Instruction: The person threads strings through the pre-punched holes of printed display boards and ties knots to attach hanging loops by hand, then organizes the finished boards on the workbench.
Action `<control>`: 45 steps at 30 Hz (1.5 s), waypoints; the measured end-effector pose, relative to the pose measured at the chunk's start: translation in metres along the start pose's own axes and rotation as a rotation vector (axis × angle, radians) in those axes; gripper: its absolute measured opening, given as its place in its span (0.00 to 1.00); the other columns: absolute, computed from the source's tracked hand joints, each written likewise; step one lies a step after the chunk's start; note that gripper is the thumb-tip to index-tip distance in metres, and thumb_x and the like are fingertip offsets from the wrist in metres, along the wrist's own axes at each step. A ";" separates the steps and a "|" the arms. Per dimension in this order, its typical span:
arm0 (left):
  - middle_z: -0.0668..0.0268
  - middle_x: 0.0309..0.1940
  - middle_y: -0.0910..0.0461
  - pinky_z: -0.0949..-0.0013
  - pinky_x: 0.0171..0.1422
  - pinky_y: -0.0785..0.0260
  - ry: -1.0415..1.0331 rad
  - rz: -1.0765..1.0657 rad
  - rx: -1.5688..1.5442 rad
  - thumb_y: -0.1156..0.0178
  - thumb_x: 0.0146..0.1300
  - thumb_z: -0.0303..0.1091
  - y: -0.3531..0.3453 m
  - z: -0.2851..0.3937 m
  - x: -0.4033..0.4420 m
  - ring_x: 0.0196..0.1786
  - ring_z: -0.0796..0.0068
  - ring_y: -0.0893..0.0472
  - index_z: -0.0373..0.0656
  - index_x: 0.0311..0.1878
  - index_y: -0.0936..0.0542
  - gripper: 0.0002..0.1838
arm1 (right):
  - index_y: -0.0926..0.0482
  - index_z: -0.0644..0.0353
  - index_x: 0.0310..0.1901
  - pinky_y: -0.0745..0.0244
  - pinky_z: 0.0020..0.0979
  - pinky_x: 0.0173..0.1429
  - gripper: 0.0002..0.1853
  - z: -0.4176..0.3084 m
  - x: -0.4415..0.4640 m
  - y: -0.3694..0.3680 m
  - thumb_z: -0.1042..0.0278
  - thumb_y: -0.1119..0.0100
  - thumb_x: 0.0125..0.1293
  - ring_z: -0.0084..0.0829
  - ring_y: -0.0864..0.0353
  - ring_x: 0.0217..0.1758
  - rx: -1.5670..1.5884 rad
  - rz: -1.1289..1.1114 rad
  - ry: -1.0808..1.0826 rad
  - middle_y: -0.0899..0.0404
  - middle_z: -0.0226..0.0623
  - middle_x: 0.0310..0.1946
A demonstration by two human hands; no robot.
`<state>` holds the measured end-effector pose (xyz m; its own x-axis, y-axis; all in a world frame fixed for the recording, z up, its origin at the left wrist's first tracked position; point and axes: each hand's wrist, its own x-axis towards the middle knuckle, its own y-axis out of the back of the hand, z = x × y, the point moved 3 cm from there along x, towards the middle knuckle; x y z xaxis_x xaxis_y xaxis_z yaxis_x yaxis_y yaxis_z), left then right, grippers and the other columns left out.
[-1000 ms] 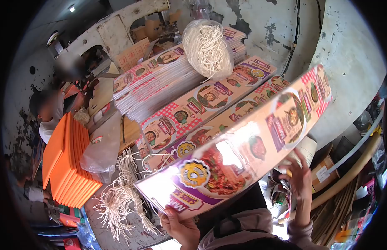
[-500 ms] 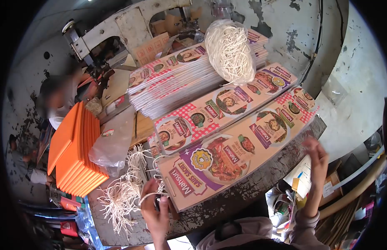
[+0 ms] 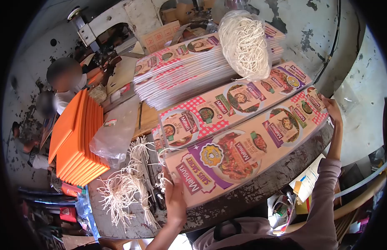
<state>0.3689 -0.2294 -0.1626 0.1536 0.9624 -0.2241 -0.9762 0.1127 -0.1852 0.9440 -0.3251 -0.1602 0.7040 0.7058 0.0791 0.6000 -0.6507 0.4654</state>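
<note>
A long printed board in clear plastic (image 3: 239, 156) lies on the front stack, tilted across the table. At its lower left end is my left hand (image 3: 174, 200), its fingers along the edge near a white cord loop. My right hand (image 3: 333, 109) is at the board's upper right end, fingers against the corner. Behind lies another printed stack (image 3: 206, 112), and farther back a taller plastic-wrapped stack (image 3: 176, 75) carries a clear bag of white cords (image 3: 247, 46). Bundles of white cord (image 3: 122, 193) rest left of my left hand.
Orange folded pieces (image 3: 76, 146) stand stacked at the left beside a clear plastic bag (image 3: 114, 135). A metal machine frame (image 3: 110, 21) stands behind. Other people (image 3: 66, 83) are at the far left. Papers (image 3: 306, 181) and clutter lie below the table's right edge.
The board that was held up and tilted a second ago now lies flat on the stack. My right hand has moved up to its far right end; my left hand has come back to its left end.
</note>
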 end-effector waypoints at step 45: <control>0.59 0.46 0.27 0.67 0.55 0.35 -0.530 -0.034 0.303 0.51 0.66 0.41 0.083 0.068 -0.001 0.52 0.72 0.28 0.37 0.55 0.32 0.20 | 0.24 0.65 0.48 0.32 0.32 0.51 0.27 -0.060 -0.059 0.001 0.45 0.55 0.66 0.29 0.26 0.51 -0.164 0.269 0.143 0.23 0.39 0.45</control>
<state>0.2774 -0.2046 -0.1126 0.1649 0.9402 0.2981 -0.9840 0.1363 0.1144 0.8804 -0.3504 -0.1118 0.7611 0.5549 0.3358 0.3228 -0.7731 0.5460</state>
